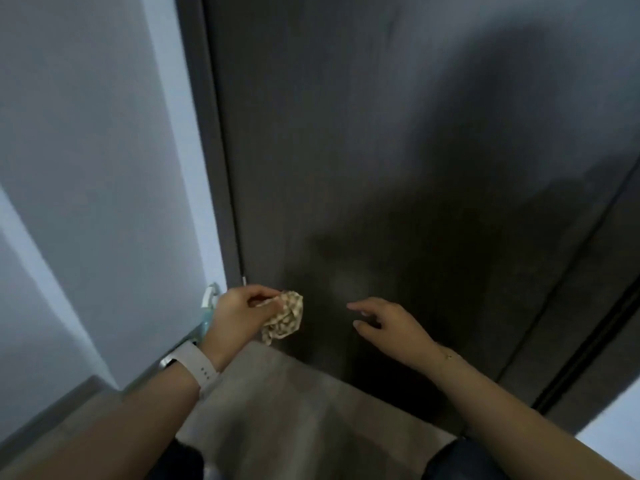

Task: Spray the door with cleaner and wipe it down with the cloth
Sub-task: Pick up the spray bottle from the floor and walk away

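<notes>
The dark door fills most of the view ahead of both hands, with its grey frame and a pale wall lying beyond the left hand. A faint lighter patch, possibly spray mist, is seen on the panel just above the right hand, though this cannot be confirmed. The floor is spread below both wrists.

The left hand is closed around a bunched patterned cloth, which is pinched at its fingertips and hangs close to the door, apparently kept ready for wiping the lower panel. A pale watch is worn on that wrist.

The right hand is open and empty, its fingers spread and pointed toward the cloth; a handover or a re-folding is judged to be intended.

The cleaner bottle is largely hidden behind the left hand, set down by the frame, with only its white trigger head and bluish body visible. Wiping toward the frame side could be hindered by it. A thin bracelet is seen on the right wrist.
</notes>
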